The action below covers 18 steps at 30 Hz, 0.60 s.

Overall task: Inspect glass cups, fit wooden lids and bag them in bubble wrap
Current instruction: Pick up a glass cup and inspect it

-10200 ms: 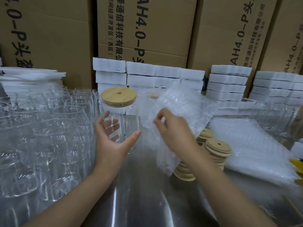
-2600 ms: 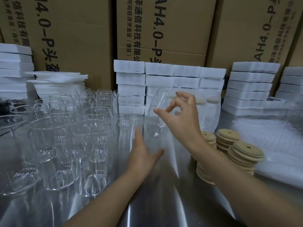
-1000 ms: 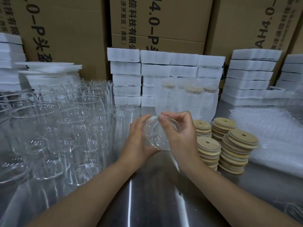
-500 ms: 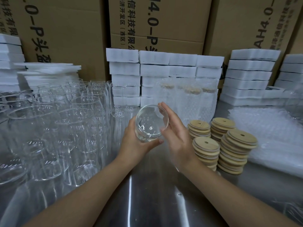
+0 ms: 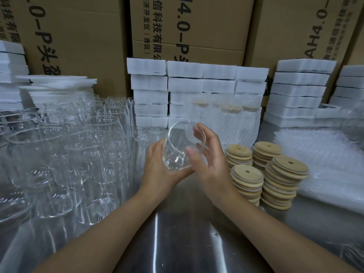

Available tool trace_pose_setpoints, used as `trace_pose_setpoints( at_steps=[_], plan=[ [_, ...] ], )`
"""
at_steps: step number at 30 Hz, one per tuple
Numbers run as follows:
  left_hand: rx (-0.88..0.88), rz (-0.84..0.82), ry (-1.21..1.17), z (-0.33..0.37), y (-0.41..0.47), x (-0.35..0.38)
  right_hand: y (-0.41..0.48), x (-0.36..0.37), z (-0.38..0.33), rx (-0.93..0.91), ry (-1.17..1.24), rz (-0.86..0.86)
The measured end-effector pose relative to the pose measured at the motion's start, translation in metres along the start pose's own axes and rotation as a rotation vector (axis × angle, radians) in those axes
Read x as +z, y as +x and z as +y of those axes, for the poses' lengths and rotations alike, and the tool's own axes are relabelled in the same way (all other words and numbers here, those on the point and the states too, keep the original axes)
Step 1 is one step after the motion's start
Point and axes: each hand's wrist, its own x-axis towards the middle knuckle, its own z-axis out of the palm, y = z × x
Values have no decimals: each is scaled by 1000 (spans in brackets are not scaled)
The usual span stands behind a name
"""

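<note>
A person's left hand (image 5: 159, 172) grips a clear glass cup (image 5: 179, 138) round its base, fingers curled behind it and thumb beneath. The cup is held clear of the shiny steel worktop (image 5: 187, 239) and tilted so its open mouth faces up toward the camera. The right hand (image 5: 210, 162) lies flat against the cup's right side, fingers straight along the rim and thumb tip touching the glass, without closing on it. Just beside the right wrist stand four stacks of round wooden lids (image 5: 283, 180), each lid with a small hole, the stacks leaning slightly. Behind them, bagged cups in bubble wrap (image 5: 228, 125) stand upright, wooden lids faintly visible through the plastic. To the right lies a pile of flat bubble wrap bags (image 5: 325, 164). On the left of the worktop a crowd of empty glass cups (image 5: 88, 154) stands upright, packed close together. White foam blocks (image 5: 185, 83) are stacked along the back, in front of brown cardboard boxes (image 5: 197, 26) printed with black lettering.
</note>
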Motion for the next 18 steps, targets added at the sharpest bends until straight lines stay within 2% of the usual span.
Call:
trace_pose_setpoints(
  at_steps=[5,10,15,18],
  plan=[
    [-271,34,-236,7,2,-1,4,-2,1,57,-19,107],
    [-539,22,-602,14,5,-1,6,-1,2,9,-33,96],
    [-754,-174,-911,18,3,-2,5,-5,4,2,62,39],
    [-796,-245,-1081,20,2,-6,4,-3,0,5,80,6]
  ],
)
